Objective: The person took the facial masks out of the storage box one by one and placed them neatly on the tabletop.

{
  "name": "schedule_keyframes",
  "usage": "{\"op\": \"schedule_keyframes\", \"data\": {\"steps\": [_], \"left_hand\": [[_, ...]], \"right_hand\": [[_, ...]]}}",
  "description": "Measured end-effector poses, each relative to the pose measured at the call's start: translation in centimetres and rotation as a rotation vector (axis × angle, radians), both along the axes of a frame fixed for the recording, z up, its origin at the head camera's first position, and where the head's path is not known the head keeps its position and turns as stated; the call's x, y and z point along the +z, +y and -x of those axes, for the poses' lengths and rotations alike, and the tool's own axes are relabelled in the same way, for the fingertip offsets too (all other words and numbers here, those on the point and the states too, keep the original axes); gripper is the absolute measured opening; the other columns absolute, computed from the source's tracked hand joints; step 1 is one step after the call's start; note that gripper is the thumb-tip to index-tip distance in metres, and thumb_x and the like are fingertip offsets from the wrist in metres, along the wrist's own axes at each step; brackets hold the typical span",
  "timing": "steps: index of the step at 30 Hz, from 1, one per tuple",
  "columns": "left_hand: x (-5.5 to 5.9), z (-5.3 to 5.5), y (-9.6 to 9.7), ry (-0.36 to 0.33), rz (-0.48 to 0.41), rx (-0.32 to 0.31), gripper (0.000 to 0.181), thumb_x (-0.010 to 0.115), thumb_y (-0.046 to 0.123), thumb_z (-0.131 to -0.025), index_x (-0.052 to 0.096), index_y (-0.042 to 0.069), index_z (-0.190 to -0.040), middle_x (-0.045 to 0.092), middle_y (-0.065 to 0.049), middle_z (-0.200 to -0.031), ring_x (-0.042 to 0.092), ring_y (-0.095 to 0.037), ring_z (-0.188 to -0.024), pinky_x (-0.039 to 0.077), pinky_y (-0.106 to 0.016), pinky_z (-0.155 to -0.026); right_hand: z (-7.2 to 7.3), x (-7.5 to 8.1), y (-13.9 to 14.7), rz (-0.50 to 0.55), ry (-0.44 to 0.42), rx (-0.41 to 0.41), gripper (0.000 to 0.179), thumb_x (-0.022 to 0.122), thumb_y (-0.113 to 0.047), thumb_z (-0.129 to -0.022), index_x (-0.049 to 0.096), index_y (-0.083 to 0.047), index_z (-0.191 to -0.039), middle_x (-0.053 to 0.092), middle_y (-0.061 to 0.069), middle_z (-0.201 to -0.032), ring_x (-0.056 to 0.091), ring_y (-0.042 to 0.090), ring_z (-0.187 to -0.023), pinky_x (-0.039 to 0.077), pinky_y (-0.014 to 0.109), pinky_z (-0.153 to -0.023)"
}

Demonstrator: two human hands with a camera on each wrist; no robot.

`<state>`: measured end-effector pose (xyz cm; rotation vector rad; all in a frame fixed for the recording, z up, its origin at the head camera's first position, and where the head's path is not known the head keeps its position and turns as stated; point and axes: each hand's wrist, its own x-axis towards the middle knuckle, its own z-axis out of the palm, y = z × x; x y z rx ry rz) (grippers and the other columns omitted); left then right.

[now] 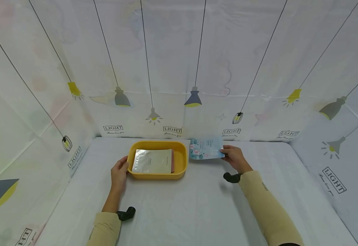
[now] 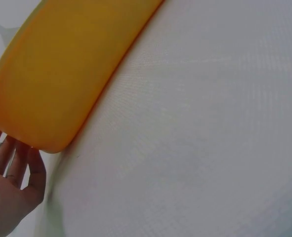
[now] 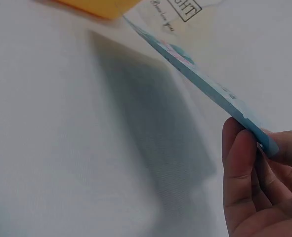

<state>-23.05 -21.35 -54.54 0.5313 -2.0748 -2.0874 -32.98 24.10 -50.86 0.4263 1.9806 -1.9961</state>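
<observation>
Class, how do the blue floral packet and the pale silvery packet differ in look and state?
The blue floral packet shows pink flowers; the pale silvery packet is mostly plain. The right hand pinches the blue floral packet above the table; the pale silvery packet lies in the yellow tray. Both are flat and roughly rectangular.

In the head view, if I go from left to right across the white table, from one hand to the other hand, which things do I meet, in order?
Left hand → yellow tray → blue floral packet → right hand.
</observation>
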Motion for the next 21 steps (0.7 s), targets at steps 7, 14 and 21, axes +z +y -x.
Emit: {"op": "schedule_keyframes", "data": {"steps": [7, 14, 21], "left_hand": [[0.0, 0.0, 0.0, 0.007, -0.013, 0.001, 0.036, 0.043, 0.023, -0.094, 0.046, 0.015, -0.129, 0.048, -0.001, -0.133, 0.047, -0.014, -0.119, 0.045, -0.009, -0.083], [-0.1, -0.1, 0.0, 0.0, -0.023, 0.004, 0.036, 0.043, 0.023, -0.094, 0.046, 0.015, -0.13, 0.048, -0.001, -0.133, 0.047, -0.014, -0.119, 0.045, -0.01, -0.084], [0.1, -0.1, 0.0, -0.001, -0.023, 0.001, 0.036, 0.043, 0.023, -0.094, 0.046, 0.015, -0.13, 0.048, -0.001, -0.133, 0.046, -0.014, -0.119, 0.046, -0.014, -0.088]], "right_hand": [[0.3, -2.2, -0.2, -0.098, -0.031, -0.007, 0.049, 0.054, -0.011, -0.088, 0.038, -0.002, -0.134, 0.047, 0.012, -0.125, 0.054, 0.013, -0.088, 0.048, 0.031, -0.084], [0.3, -3.5, -0.5, -0.373, 0.056, -0.006, 0.041, 0.057, -0.016, -0.086, 0.05, 0.0, -0.123, 0.055, 0.017, -0.118, 0.057, 0.016, -0.083, 0.051, 0.027, -0.068], [0.4, -3.9, -0.7, -0.715, 0.12, 0.018, 0.03, 0.061, -0.022, -0.083, 0.06, -0.001, -0.105, 0.061, 0.015, -0.103, 0.055, 0.019, -0.076, 0.045, 0.023, -0.055]]}}
